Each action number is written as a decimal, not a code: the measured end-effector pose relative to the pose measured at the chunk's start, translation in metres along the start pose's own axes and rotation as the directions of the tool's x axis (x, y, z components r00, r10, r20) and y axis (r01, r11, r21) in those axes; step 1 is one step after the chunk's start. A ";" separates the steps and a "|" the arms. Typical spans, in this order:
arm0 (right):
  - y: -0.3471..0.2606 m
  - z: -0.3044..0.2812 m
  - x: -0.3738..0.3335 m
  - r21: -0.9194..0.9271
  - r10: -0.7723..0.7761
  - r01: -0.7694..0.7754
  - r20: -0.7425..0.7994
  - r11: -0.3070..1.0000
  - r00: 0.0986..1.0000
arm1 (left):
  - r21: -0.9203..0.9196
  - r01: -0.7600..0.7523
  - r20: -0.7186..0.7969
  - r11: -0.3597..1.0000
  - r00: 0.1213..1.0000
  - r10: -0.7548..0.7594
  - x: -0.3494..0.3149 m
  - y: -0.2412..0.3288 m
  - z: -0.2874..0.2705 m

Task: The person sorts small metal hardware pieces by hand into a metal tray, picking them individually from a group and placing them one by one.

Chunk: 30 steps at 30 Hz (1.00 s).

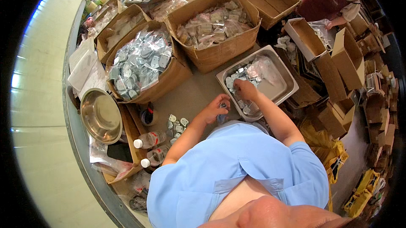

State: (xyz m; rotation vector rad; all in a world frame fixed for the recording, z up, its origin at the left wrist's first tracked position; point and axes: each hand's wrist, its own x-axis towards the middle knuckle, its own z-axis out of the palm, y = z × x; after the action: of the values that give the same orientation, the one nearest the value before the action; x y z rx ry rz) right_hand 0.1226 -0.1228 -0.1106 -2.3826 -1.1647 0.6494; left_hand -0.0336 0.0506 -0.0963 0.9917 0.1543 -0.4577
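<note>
Tray, steel, shallow, sits tilted in view ahead of the person; grey metal pieces lie along its left side and near corner, clear plastic bag at its far end, bare floor toward the right. Right hand reaches in over the pieces, fingers bent downward; tips hidden, so can't tell if they pinch a piece or just touch the heap. Left hand is just outside the tray's left edge, thumb and fingers curled around a small shiny item, too small to identify. Handling notes, my judgement: pieces look flat and overlapping, so slide one off the heap edge before pinching, otherwise two may come up together. Pinch by the rim, not the face; smooth metal probably slips. Keep the left hand close and steady so the passing distance stays short, and hold its item above the tray edge to avoid snagging. Keep the plastic bag off the pieces. Loose pieces on the table lie near the left forearm; elbow should stay clear of those and the capped bottles.
</note>
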 end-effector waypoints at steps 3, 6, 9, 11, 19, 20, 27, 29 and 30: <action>-0.011 -0.005 0.011 0.259 0.172 -0.139 -0.107 0.956 0.979 | -0.006 0.016 0.023 1.000 1.000 -0.016 0.001 -0.003 -0.001; 0.003 0.013 0.021 0.068 0.068 -0.049 -0.312 0.996 0.948 | -0.010 0.051 0.011 0.999 0.999 -0.051 0.002 0.008 0.008; -0.006 0.013 0.017 0.040 0.125 -0.119 -0.337 0.992 0.933 | 0.061 0.008 -0.040 0.998 0.999 -0.005 0.006 0.005 0.005; -0.004 0.011 0.013 0.064 0.160 -0.149 -0.223 0.987 0.962 | 0.114 0.026 -0.079 0.993 0.997 -0.017 0.005 0.005 0.005; -0.077 -0.059 -0.043 0.434 -0.191 0.270 -0.217 0.860 0.957 | 0.181 -0.021 -0.067 0.983 0.997 0.034 0.010 0.016 0.016; -0.083 -0.066 -0.050 0.435 -0.178 0.264 -0.228 0.861 0.957 | 0.210 -0.031 -0.033 0.977 0.999 0.039 0.008 0.029 0.031; -0.100 -0.079 -0.085 0.169 -0.374 0.409 -0.201 0.897 0.905 | 0.030 -0.100 0.154 0.994 0.984 0.095 0.003 0.043 0.049; -0.102 -0.075 -0.090 -0.018 -0.368 0.375 -0.249 0.927 0.896 | 0.080 0.007 0.192 0.997 0.981 -0.023 0.001 0.046 0.049; -0.102 -0.073 -0.089 -0.017 -0.360 0.366 -0.238 0.930 0.902 | 0.141 -0.007 0.211 0.990 0.977 -0.023 0.001 0.045 0.048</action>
State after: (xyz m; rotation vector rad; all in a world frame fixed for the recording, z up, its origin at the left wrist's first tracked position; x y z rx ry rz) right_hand 0.0527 -0.1484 0.0244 -2.0666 -1.4270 0.2465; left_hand -0.0166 0.0309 -0.0359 1.0736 -0.0676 -0.5853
